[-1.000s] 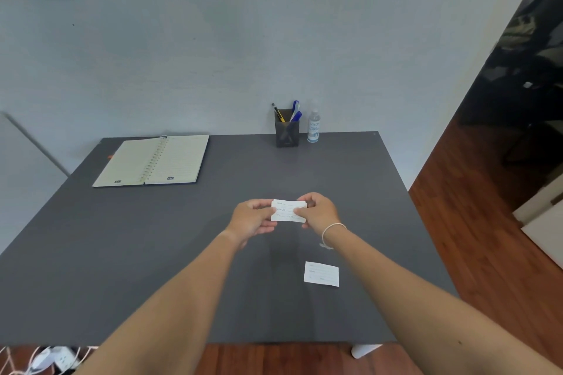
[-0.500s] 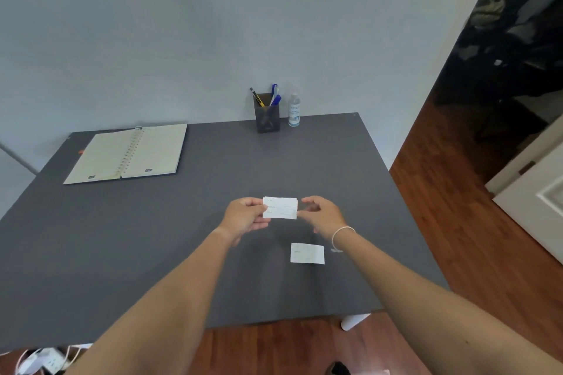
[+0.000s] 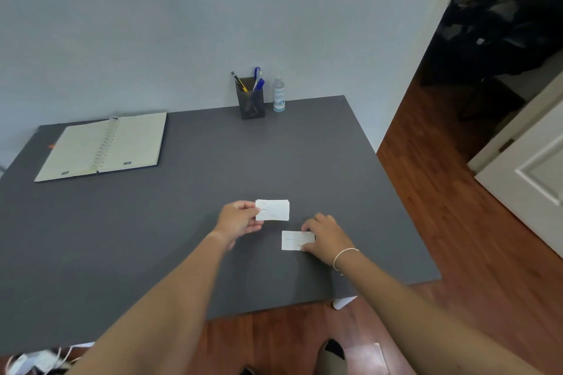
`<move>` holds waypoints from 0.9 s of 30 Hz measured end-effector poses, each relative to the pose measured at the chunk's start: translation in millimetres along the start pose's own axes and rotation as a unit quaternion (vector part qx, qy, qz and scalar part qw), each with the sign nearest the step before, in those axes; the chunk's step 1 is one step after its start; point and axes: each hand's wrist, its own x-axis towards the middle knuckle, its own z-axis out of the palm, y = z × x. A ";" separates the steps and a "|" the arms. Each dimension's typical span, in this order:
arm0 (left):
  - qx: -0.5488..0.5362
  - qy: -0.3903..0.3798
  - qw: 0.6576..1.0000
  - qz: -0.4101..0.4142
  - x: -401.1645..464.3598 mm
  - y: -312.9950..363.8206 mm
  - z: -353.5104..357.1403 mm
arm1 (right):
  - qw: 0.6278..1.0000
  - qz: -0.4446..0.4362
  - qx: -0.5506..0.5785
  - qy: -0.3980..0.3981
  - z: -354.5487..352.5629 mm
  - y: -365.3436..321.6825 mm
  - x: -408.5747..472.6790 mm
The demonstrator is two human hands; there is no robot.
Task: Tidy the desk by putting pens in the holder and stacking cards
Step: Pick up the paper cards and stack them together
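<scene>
My left hand (image 3: 237, 220) pinches a small stack of white cards (image 3: 273, 210) by its left edge, just above the grey desk (image 3: 189, 201). A single white card (image 3: 296, 240) lies flat on the desk to the lower right of the stack. My right hand (image 3: 326, 236) rests on that card's right edge, fingers curled onto it. At the back of the desk stands a dark pen holder (image 3: 252, 102) with several pens (image 3: 257, 79) in it.
An open spiral notebook (image 3: 102, 146) lies at the back left. A small clear bottle (image 3: 278, 94) stands right of the holder. The desk's right edge drops to a wooden floor (image 3: 457, 222); a white door (image 3: 530, 173) is at the right.
My right hand let go of the card stack and moved down to the single card on the desk. The left hand keeps the stack. The view shifted right and down.
</scene>
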 end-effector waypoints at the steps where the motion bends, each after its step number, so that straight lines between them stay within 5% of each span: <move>1: 0.000 0.000 1.000 -0.001 -0.4 -0.4 -0.1 | 1.000 0.000 0.003 0.001 0.8 -0.1 0.9; 27: -0.006 0.011 1.000 0.001 0.0 -4.0 -13.5 | 0.992 0.055 0.108 0.024 -2.6 1.4 9.2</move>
